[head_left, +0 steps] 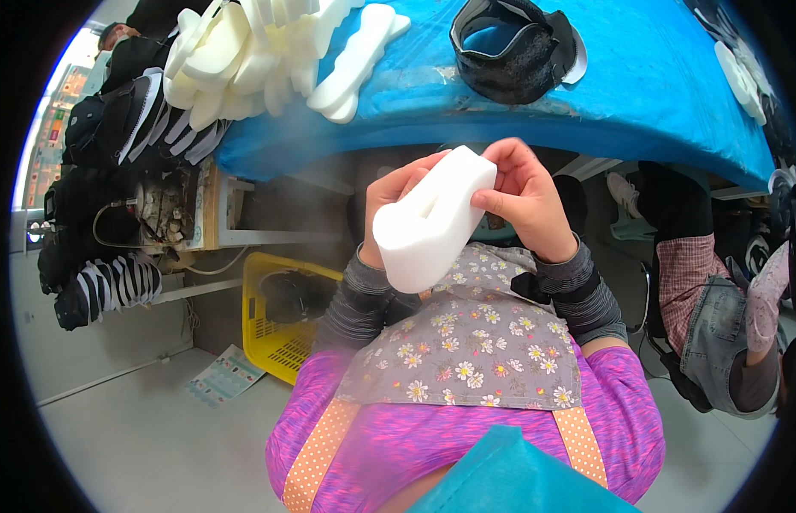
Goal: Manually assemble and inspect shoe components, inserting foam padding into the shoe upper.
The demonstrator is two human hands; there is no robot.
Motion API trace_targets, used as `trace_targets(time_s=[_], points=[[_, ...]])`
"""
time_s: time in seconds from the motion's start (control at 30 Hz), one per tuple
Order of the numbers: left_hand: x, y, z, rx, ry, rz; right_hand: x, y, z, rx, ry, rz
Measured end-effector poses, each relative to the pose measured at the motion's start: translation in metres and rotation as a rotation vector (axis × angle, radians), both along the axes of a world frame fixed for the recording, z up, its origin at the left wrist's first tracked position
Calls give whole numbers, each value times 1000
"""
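Both hands hold a thick white foam piece in front of my lap. It is rounded at its near end and has a slit in its upper face. My left hand grips its left side, the fingers partly hidden behind the foam. On the far right end, my right hand pinches it between thumb and fingers. Beyond my hands, on the blue-covered table, lies a heap of similar cream-white foam pieces. One wavy-edged foam piece rests beside the heap. Farther right stands a black shoe-like item with an open collar.
Black shoes with white soles are stacked at the left, with more on a lower rack. A yellow plastic basket stands below the table on the left. Another person sits close by on the right.
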State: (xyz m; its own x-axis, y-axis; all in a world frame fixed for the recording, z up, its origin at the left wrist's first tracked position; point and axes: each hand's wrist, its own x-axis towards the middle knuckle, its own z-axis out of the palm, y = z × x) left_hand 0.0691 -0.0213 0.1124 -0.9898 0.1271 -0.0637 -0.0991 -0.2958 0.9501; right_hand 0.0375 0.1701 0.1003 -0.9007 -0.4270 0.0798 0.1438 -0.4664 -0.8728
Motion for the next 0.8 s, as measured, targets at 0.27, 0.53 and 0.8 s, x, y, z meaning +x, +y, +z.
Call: trace_targets(time_s=[0.27,0.53,0.8], points=[[-17,-8,-22,-424,567,22,-2,7,4,150,32,43],[-18,-8,-25,-116,273,80,-13,23,-5,176,102,-221],[-62,5,-11,29,350,-175,-21,68,5,258,289,-328]])
